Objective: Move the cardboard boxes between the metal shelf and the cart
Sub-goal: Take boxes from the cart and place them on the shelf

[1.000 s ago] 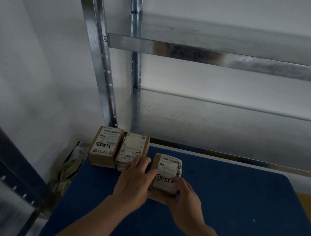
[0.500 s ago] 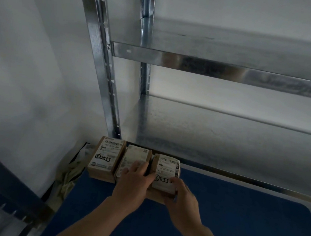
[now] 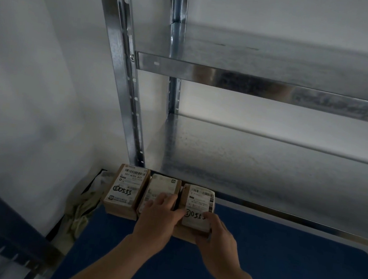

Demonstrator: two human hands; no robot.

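At the far left corner of the cart (image 3: pixel 278 267), hard against the bottom rail of the metal shelf (image 3: pixel 255 81), three small cardboard boxes lay flat in a row, labels up: the left box (image 3: pixel 125 191), the middle box (image 3: pixel 160 189) and the right box (image 3: pixel 198 207). The first two touched. A thin dark gap showed between the middle and right ones.

My right hand (image 3: pixel 215 233) grasped the right box at its near right corner, thumb on the label and fingers curled down the side. My left hand (image 3: pixel 159 215) lay over the middle box with its thumb against the right box's left edge. I could not tell whether it pinched anything or only rested there.

I judged the boxes light and stiff, easy for one hand. The glossy labels looked slippery, so the bare cardboard sides seemed the better hold, thumb on one long side and fingers on the other. The right box's label curled loose at its edges, and I would not have pulled on that.

My hands hid the near ends of the middle and right boxes. The middle label was too blurred to read. A pale rag (image 3: pixel 81 210) was wedged between cart and wall, partly out of sight. The shelf ran off the right edge, and both visible shelf levels showed bare metal.
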